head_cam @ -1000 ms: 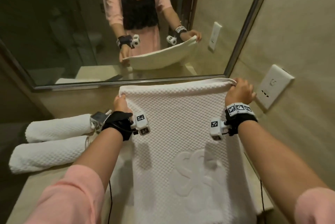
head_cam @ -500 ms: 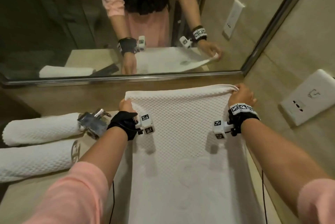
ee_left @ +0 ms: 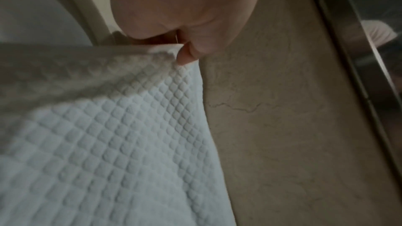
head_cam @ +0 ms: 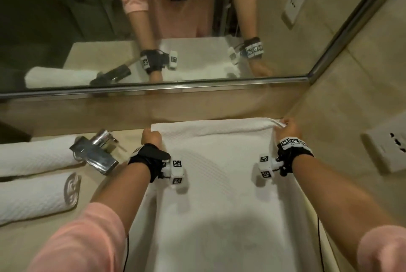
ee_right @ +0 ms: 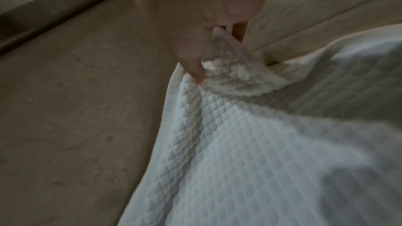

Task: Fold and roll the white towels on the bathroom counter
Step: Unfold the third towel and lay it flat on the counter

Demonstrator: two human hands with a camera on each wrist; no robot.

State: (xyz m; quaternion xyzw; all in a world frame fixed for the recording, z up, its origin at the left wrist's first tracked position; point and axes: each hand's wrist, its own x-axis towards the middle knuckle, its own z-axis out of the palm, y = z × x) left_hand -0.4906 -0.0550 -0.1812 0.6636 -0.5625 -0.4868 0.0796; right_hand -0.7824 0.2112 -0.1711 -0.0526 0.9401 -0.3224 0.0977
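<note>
A white waffle-textured towel (head_cam: 219, 183) lies spread lengthwise on the beige counter, its far edge near the backsplash. My left hand (head_cam: 151, 138) pinches the far left corner of the towel (ee_left: 130, 109); in the left wrist view the thumb and fingers (ee_left: 187, 54) nip its hem. My right hand (head_cam: 287, 127) pinches the far right corner, and the towel (ee_right: 239, 143) bunches up between its thumb (ee_right: 195, 71) and fingers. Two rolled white towels (head_cam: 35, 155) (head_cam: 37, 197) lie side by side at the left.
A chrome tap (head_cam: 96, 153) stands between the rolled towels and my left hand. A mirror (head_cam: 153, 29) with a metal frame runs along the back. A socket plate (head_cam: 386, 148) sits on the right wall close to my right hand.
Both hands have lowered the towel's far edge onto the counter near the backsplash, and the head view has tipped downward. The grips on the corners stay the same.
</note>
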